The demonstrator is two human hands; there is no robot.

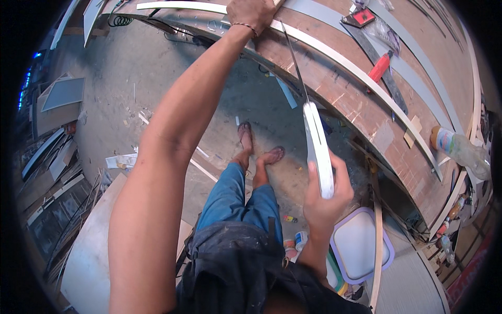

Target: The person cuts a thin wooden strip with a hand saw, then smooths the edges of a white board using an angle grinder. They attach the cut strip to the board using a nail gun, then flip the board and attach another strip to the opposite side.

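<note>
My right hand is wrapped round the white handle of a hand saw. The thin dark blade is seen nearly edge-on and points away from me, its tip close to a long white strip on the workbench. At the top edge of the picture, my left hand is closed over that strip, near the saw's tip. A bit of wood shows beside its fingers, which are partly cut off by the frame. Whether the blade touches the strip I cannot tell.
The brown workbench carries a red-handled tool, a dark metal bar, grey strips and a plastic bottle. Purple-rimmed tray stands low at right. Boards and scraps are piled at left; offcuts lie on the floor.
</note>
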